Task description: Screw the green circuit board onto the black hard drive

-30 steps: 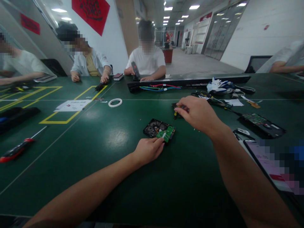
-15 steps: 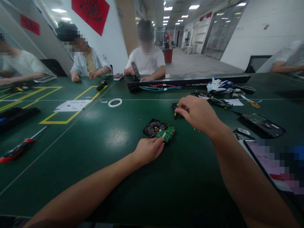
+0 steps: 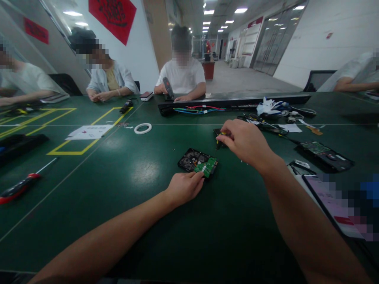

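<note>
A black hard drive [image 3: 194,159] with a green circuit board [image 3: 207,166] lies on the green table [image 3: 133,205] in front of me. My left hand [image 3: 183,187] rests at its near edge, fingers curled, fingertips touching the green board. My right hand [image 3: 245,144] hovers just beyond the drive, fingers closed around a small tool with a yellow and black handle [image 3: 220,136]. Under that hand sits a small black part [image 3: 218,141], partly hidden.
A second drive with a board [image 3: 324,154] and a phone [image 3: 331,201] lie at right. A red-handled screwdriver [image 3: 20,187] lies at left. A roll of white tape [image 3: 143,128], paper [image 3: 89,131], a long black bar with coloured wires [image 3: 225,104]. People sit across the table.
My right hand has shifted slightly toward me and left. The person at the far left has drawn both hands together, away from the black tool. My left hand has stayed put.
</note>
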A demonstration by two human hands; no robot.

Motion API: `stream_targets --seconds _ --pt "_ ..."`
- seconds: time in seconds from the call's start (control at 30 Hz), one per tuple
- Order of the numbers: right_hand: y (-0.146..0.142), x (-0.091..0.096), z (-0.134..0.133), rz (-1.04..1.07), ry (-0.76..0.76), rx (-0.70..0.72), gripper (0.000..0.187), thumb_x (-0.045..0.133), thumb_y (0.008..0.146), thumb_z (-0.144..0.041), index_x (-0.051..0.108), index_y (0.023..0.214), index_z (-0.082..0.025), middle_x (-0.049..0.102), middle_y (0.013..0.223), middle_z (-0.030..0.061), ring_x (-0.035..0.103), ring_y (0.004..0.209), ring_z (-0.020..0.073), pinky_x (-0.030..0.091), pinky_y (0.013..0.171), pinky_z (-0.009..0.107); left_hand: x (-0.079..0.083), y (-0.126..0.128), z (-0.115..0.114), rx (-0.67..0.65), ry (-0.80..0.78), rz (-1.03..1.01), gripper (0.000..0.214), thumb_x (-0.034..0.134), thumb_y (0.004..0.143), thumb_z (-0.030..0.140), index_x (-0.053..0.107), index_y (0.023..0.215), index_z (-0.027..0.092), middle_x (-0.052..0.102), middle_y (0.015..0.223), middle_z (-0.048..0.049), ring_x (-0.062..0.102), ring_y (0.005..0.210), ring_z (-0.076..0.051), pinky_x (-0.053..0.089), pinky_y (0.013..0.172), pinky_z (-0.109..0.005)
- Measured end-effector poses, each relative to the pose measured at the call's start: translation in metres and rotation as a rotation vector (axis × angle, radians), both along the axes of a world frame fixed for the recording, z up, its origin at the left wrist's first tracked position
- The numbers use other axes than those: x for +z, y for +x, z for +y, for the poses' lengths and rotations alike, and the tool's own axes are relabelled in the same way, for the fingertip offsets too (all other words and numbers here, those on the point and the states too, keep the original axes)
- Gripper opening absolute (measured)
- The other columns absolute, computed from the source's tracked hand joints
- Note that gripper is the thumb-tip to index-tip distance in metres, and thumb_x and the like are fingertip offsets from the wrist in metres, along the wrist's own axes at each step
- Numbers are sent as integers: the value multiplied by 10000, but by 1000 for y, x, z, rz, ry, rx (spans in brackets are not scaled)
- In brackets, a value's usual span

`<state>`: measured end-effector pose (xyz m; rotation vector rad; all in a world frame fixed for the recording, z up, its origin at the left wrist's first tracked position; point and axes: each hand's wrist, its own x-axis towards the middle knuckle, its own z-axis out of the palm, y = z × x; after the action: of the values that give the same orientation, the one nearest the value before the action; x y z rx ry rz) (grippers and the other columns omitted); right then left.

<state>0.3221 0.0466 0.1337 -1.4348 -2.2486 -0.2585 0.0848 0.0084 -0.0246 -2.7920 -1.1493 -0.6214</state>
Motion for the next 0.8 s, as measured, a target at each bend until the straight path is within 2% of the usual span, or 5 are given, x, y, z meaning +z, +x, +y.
stream_targets --seconds 0.2,0.47,0.7,0.8 --pt "0 2 -2 -15 -5 7 166 637 971 -356 676 911 -206 690 893 71 603 798 220 401 724 343 1 0 -1 -6 1 -2 302 413 1048 349 644 1163 192 754 901 -64 721 721 -192 528 582 -297" --pt "3 -2 3 23 -25 92 139 609 968 -245 719 1043 -202 731 1027 89 645 912 244 446 799 364 -1 0 0 7 1 13 306 408 1049 357 640 1172 200 754 904 -54 716 710 -191 515 570 -296" --pt "2 0 1 -6 -14 10 158 670 949 -338 718 951 -187 715 919 81 629 825 225 427 755 348 0 0 0 12 -11 15 313 399 1052 360 638 1180 204 756 921 -53 722 726 -193 522 578 -300" --pt "2 1 1 -17 -20 5 143 663 955 -321 718 958 -189 717 931 81 635 839 227 432 759 347 1 0 -1 11 -14 11 315 399 1053 361 643 1171 201 755 911 -54 720 718 -195 523 577 -305"
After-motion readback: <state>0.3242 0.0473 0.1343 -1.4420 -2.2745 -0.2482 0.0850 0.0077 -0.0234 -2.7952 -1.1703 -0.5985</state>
